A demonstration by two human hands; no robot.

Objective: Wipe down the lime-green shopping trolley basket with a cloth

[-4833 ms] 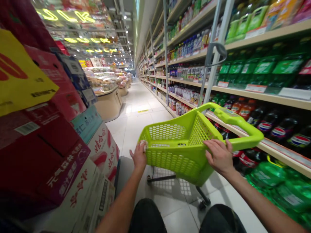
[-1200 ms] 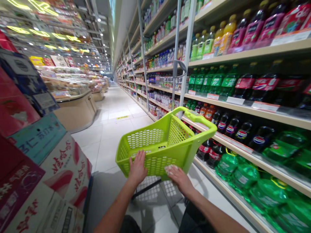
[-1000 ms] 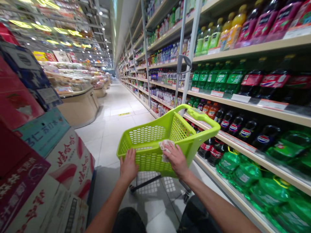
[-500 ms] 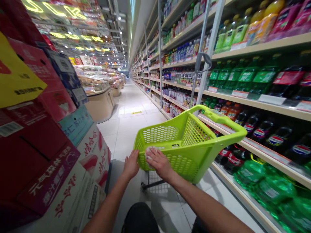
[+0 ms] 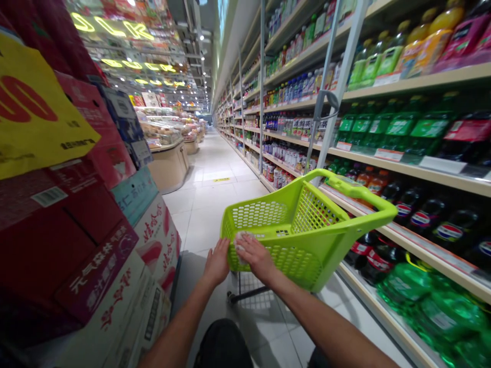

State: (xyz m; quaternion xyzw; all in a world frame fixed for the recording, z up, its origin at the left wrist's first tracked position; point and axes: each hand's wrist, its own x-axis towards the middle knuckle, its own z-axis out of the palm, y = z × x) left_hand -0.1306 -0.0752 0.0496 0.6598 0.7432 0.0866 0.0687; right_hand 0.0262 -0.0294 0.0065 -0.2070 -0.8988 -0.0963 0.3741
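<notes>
A lime-green plastic shopping cart (image 5: 303, 255) stands in front of me, its handle toward the shelves on the right. My left hand (image 5: 218, 261) grips the rim at the cart's near left corner, fingers bent over the edge. Just to its right, my right hand (image 5: 258, 259) presses a crumpled whitish cloth (image 5: 241, 238) against the near side rim. Part of the cloth is hidden beneath the fingers; whether it is cloth or tissue is hard to tell. The basket shows no goods inside.
Drink shelves (image 5: 414, 166) run along the right, with soda bottles and green multipacks (image 5: 406, 283) low down. Stacked cartons (image 5: 92, 245) rise close on my left under a yellow sign (image 5: 42, 112). A tiled aisle (image 5: 207, 204) leads ahead past a display counter (image 5: 169, 166).
The view has turned slightly left, so everything sits farther right. My right hand and the cloth have slid a little along the rim toward my left hand, which keeps its hold.
</notes>
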